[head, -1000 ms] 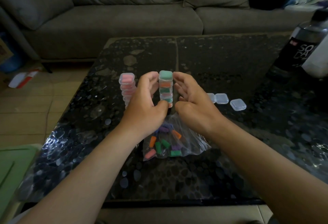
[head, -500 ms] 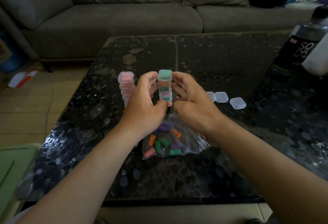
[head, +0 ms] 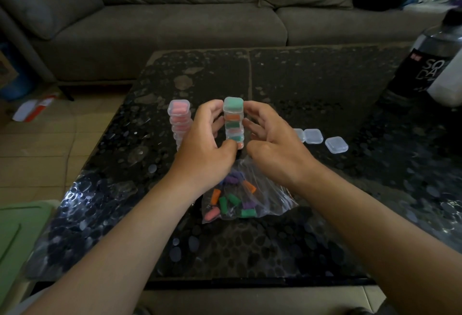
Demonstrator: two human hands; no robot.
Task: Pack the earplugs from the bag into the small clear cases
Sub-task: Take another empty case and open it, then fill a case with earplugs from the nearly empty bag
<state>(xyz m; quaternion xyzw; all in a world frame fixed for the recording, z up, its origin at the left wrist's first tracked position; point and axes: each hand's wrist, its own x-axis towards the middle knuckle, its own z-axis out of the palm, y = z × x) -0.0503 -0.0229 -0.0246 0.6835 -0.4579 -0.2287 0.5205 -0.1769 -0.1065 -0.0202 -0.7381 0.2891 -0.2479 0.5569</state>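
Earplugs [head: 226,201], loose and mixed colours, lie in the clear bag [head: 272,202] on the table [head: 325,227], near edge, centre. Just behind the bag stands a stack [head: 233,119] of filled cases, upright, green on top. Left hand [head: 202,147] curls round the stack's left side, thumb on the bottom case. Right hand [head: 273,147] curls round the right side, fingertips on the top cases. Pink stack [head: 179,121] just left, partly hidden. Empty cases [head: 336,144] lie in a row to the right. Bottle [head: 422,64] far right, sofa [head: 175,19] behind.
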